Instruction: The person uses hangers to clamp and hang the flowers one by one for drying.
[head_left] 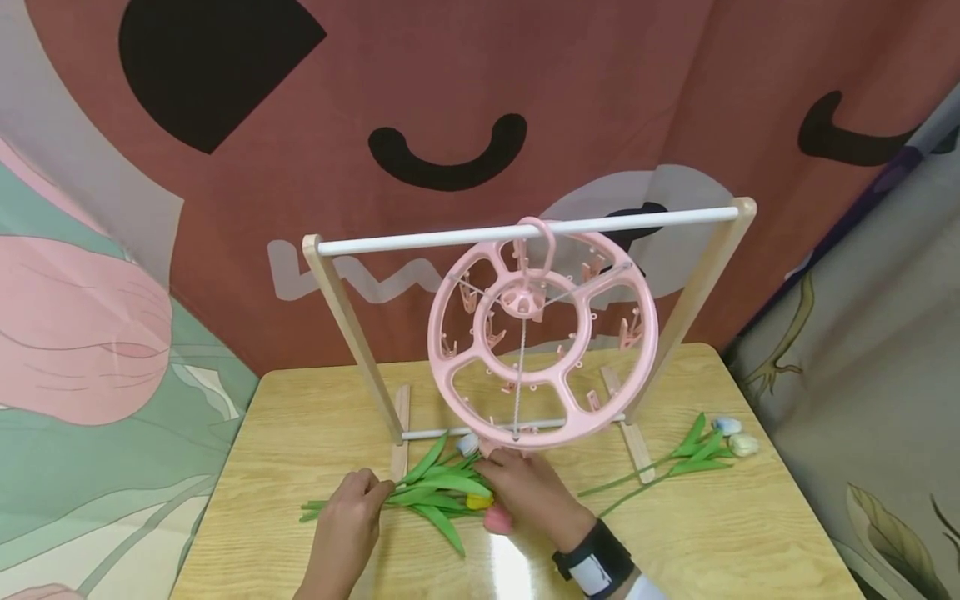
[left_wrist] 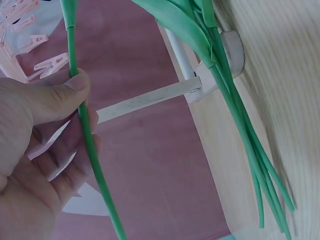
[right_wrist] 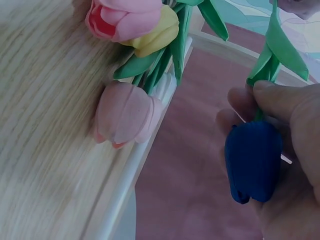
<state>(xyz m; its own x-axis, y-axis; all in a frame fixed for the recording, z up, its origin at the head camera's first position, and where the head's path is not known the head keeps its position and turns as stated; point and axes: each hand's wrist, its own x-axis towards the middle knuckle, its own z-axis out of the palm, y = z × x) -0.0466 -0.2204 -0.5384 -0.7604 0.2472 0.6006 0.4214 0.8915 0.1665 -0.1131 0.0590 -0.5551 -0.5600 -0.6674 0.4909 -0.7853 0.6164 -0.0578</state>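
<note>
Both hands hold one artificial tulip above the table. In the left wrist view, my left hand pinches its green stem between thumb and fingers. My right hand pinches it just under the dark blue tulip head, by the leaves. In the head view, the left hand is left of the leaves and the right hand hides the blue bloom. A bunch of tulips lies just beneath, with a pink bloom, a yellow bloom and several green stems.
Behind the hands, a round pink clip hanger hangs from the white rod of a wooden stand. On the right of the table lie two more tulips, a light blue one and a white one.
</note>
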